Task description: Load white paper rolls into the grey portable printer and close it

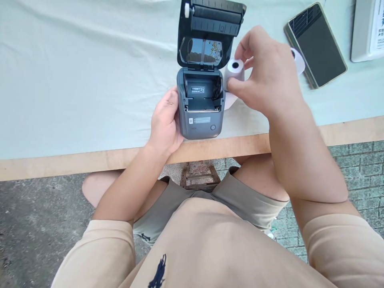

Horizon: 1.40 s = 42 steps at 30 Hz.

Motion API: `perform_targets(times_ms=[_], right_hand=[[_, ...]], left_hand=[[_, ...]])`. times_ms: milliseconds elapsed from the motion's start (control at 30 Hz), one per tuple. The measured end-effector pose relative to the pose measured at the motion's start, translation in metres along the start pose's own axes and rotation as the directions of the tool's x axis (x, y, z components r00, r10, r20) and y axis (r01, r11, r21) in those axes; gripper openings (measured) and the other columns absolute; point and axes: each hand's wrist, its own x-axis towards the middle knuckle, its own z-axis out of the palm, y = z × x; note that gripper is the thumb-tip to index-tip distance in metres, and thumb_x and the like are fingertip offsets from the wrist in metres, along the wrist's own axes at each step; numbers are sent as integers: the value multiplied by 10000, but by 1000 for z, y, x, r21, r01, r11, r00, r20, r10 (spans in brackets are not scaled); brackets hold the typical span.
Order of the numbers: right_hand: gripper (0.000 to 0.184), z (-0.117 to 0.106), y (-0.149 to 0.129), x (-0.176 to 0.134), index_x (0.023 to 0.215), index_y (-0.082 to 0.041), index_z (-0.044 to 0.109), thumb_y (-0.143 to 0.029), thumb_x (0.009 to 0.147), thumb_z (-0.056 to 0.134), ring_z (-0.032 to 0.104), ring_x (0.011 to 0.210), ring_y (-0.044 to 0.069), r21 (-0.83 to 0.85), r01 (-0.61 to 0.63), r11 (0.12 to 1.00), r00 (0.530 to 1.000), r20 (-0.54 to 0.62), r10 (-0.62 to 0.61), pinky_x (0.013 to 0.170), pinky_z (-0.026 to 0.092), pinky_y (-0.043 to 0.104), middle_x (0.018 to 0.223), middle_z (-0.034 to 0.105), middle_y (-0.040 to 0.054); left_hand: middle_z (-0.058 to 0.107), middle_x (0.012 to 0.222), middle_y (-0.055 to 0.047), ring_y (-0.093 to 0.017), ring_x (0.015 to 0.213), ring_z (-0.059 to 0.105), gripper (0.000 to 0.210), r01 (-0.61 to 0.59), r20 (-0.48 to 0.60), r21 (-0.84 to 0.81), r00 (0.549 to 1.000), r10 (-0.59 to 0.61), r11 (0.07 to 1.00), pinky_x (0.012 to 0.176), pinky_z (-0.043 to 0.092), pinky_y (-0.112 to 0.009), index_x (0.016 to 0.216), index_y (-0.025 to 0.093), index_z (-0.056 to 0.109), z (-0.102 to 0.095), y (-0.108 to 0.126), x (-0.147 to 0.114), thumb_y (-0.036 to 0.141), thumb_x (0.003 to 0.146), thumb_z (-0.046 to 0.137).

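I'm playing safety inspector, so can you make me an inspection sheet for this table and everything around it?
Surface: pale cloth, wrinkled, with a bare wooden edge along the front.
Job's things: dark printer, lid raised; white paper roll beside it.
Clutter: phone; white round item near it; pale object cut off by the picture's edge.
Hands: left hand holds the printer's side; right hand pinches the roll.
Cables: nothing seen.
Surroundings: paving and a wooden frame below.

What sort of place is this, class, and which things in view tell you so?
Probably outdoors, perhaps a yard or pavement: block paving and rough grey ground show past the table, and the raised lid of the printer seems to reflect sky and leaves.
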Motion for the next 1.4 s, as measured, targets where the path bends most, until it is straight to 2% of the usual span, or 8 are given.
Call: perform_targets(times_ms=[167, 333, 533, 733, 967, 1067, 1200, 1400], right_hand=[[273, 11, 9, 7, 832, -224, 524, -64, 618, 583, 548, 745, 126, 299, 116, 947, 990, -109, -87, 629, 449, 280, 887, 601, -12], [279, -21, 5, -8, 883, -220, 567, -50, 664, 537, 570, 864, 155, 297, 227, 928, 948, -287, -140, 619, 433, 269, 871, 580, -1], [270, -35, -41, -34, 1001, -273, 582, -134, 770, 567, 611, 983, 222, -48, 367, 929, 925, -88, -370, 798, 479, 370, 1096, 639, 1], [439, -2, -64, -33, 1098, -299, 538, -27, 772, 424, 575, 741, 174, -396, 286, 873, 957, 73, -281, 776, 369, 400, 985, 660, -29], [462, -5, -59, -33, 1228, -267, 488, -90, 802, 451, 601, 927, 232, -357, 281, 891, 959, 133, -249, 744, 413, 369, 1046, 660, 18], [479, -5, -55, -37, 1187, -244, 511, -34, 763, 438, 584, 1047, 228, -342, 287, 895, 956, 36, -292, 787, 450, 332, 1223, 602, 53], [312, 3, -49, -43, 961, -218, 549, -12, 790, 389, 618, 939, 178, -341, 230, 911, 961, -67, -268, 688, 452, 286, 1035, 628, 57], [297, 6, -17, -44, 1044, -236, 506, -81, 791, 499, 597, 1017, 169, -64, 462, 884, 874, -135, -467, 814, 503, 311, 1091, 603, 52]], left_hand=[[725, 926, -6, -175, 996, 703, 309, -25, 13, 13, 1000, 25, 1000, 1054, 510, -349, 970, 187, 686, -2, -2, 0, 367, 995, 437], [717, 947, -14, -194, 1114, 669, 314, 7, -16, 13, 1000, -6, 1000, 1088, 481, -350, 975, 178, 677, 0, -1, -1, 365, 999, 426], [699, 915, -16, -186, 1063, 676, 262, 28, -47, -24, 998, -29, 999, 995, 528, -324, 987, 176, 643, 5, 3, -2, 338, 998, 437], [659, 845, -8, -213, 1057, 635, 224, 52, -22, -50, 998, -53, 997, 1030, 481, -383, 973, 233, 648, 9, 6, -4, 295, 989, 433], [663, 869, -4, -157, 917, 672, 243, 55, -49, -51, 997, -58, 997, 952, 522, -316, 989, 177, 623, 10, 7, -5, 293, 1004, 410], [686, 911, -20, -171, 1000, 679, 253, 81, -54, -45, 995, -84, 996, 980, 524, -312, 1021, 173, 617, 10, 7, -5, 305, 1007, 402], [697, 894, -28, -199, 1181, 626, 261, 65, -67, -12, 996, -65, 998, 1068, 488, -330, 977, 187, 628, 9, 6, -4, 332, 1002, 413], [706, 909, -14, -189, 1217, 611, 276, 33, -53, 13, 998, -32, 999, 1097, 472, -318, 968, 199, 649, 5, 3, -2, 365, 998, 430]])
